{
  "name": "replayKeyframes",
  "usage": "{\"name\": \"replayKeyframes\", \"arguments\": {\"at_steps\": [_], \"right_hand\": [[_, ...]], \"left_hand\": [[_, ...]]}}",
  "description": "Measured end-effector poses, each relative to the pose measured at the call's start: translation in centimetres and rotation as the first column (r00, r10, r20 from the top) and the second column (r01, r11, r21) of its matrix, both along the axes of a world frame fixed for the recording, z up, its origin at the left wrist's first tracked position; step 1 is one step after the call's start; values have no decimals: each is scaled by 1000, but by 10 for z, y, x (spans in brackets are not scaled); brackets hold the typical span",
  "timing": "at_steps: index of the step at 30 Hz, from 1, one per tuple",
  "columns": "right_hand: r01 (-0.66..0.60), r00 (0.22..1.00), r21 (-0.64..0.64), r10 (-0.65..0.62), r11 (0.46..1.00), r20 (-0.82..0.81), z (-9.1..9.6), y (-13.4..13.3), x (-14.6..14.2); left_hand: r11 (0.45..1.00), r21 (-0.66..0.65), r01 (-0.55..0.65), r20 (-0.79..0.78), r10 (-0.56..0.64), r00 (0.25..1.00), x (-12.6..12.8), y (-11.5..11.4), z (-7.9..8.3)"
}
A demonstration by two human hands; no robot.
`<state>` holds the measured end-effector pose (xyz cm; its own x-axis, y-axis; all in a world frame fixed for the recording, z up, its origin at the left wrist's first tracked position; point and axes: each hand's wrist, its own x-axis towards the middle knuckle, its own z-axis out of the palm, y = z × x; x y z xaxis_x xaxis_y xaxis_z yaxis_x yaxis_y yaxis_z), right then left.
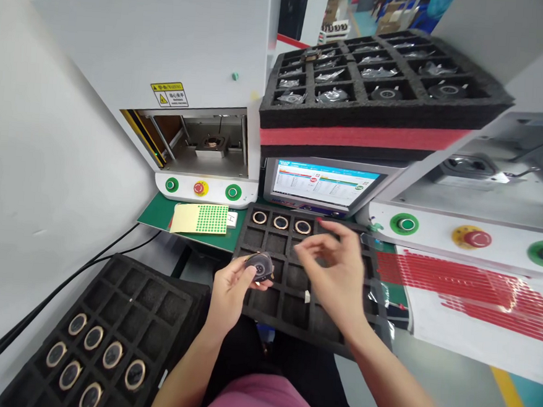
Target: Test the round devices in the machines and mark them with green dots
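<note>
My left hand (233,287) grips a dark, rounded watch case (259,267) between thumb and fingers, with ring markings on its upward face. It is held over the front-left part of a black foam tray (296,307). My right hand (334,270) hovers over the same tray, to the right of the case and apart from it. Its thumb and a finger are pinched together; whatever may be between them is too small to make out. A small red spot shows at another fingertip. Several gold-rimmed round watch parts, one a gold-rimmed disc (302,227), sit in the tray's back row.
Lower left, another foam tray (146,300) holds several gold-rimmed discs. Behind stand a press machine (179,188) with buttons and a screen (324,183). Above the screen is a foam tray stack (364,135) with bagged parts. Red strips (461,285) lie right; a green-dot sticker sheet (200,218) lies left.
</note>
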<state>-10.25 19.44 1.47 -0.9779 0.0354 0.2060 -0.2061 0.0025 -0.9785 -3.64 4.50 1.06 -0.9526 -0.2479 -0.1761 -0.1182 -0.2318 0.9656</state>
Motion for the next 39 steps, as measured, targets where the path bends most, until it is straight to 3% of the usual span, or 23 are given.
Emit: {"name": "replayKeyframes", "arguments": {"at_steps": [2, 7, 9, 10, 11, 12, 13, 14, 15, 20, 23, 25, 28, 31, 36, 39], "right_hand": [[152, 987, -26, -153, 988, -51, -7, 13, 1], [312, 939, 2, -308, 950, -153, -34, 56, 25], [437, 873, 51, -410, 898, -264, -46, 74, 40], [484, 843, 72, -443, 872, -305, -52, 82, 47], [517, 822, 91, -464, 851, -330, -57, 90, 54], [540, 807, 109, -477, 835, -348, -62, 98, 59], [558, 797, 132, -485, 819, -359, -67, 105, 64], [575, 788, 156, -493, 803, -368, -70, 110, 68], [587, 780, 176, -495, 790, -382, -73, 115, 71], [610, 752, 179, -493, 772, -438, -78, 130, 79], [641, 734, 193, -520, 742, -437, -80, 139, 83], [668, 718, 194, -555, 718, -420, -83, 146, 85], [691, 705, 182, -598, 699, -381, -87, 152, 88], [686, 708, 153, -605, 711, -365, -88, 152, 87], [687, 702, 97, -624, 720, -344, -83, 151, 83], [683, 713, 90, -634, 725, -300, -84, 151, 83]], "left_hand": [[1000, -17, 7, -2, -7, 1000, 0, 2, 0], [995, -71, 69, 5, -69, 998, -3, 9, -11], [982, -172, 83, -12, -87, 996, -13, 13, -20], [949, -299, 96, -25, -109, 994, -21, 15, -25], [878, -465, 110, -32, -140, 990, -33, 18, -30], [768, -630, 116, -34, -177, 984, -47, 23, -35], [590, -799, 118, -15, -216, 976, -64, 28, -40], [468, -876, 116, 1, -239, 971, -82, 35, -44], [380, -917, 118, 15, -263, 965, -101, 43, -48], [16, -989, 146, 123, -461, 879, -173, 95, -66], [-159, -978, 136, 200, -521, 830, -186, 120, -80], [-243, -962, 126, 241, -537, 809, -187, 128, -89], [-317, -942, 110, 277, -550, 787, -188, 130, -98], [-339, -935, 101, 291, -573, 766, -193, 127, -102], [-314, -938, 146, 316, -599, 736, -201, 125, -104], [-263, -945, 195, 321, -624, 713, -201, 122, -101]]}}
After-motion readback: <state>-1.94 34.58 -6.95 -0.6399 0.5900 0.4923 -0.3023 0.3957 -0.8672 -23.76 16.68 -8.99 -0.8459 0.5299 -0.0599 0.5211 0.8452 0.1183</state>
